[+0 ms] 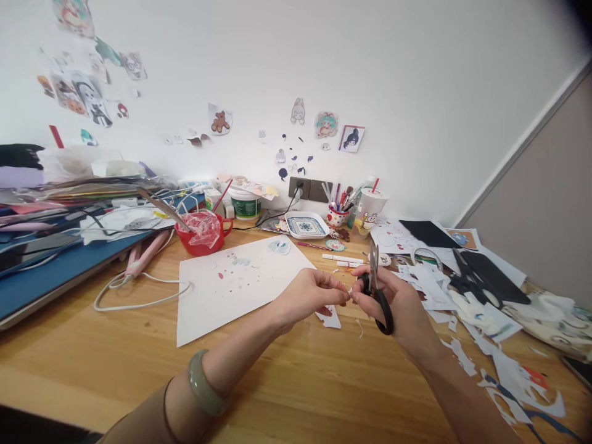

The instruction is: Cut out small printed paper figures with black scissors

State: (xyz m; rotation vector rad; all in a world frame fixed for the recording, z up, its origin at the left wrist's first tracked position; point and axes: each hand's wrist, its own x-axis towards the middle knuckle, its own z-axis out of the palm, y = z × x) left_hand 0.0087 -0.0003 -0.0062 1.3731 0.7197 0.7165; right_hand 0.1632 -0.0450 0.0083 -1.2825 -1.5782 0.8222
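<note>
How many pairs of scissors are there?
2: black-handled scissors in the right hand, and another pair among the papers on the right. Clutter may hide more.

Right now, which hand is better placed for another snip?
Probably the right hand: it holds the scissors, blades pointing up. The left hand has no scissors, just pinched fingertips near the right's.

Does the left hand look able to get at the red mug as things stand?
Probably yes. Between the left hand and the red mug lies mainly a flat white sheet, nothing tall, and the handle sticks out on the near-hand side. Its fingertips seem busy with a small white scrap, though.
</note>
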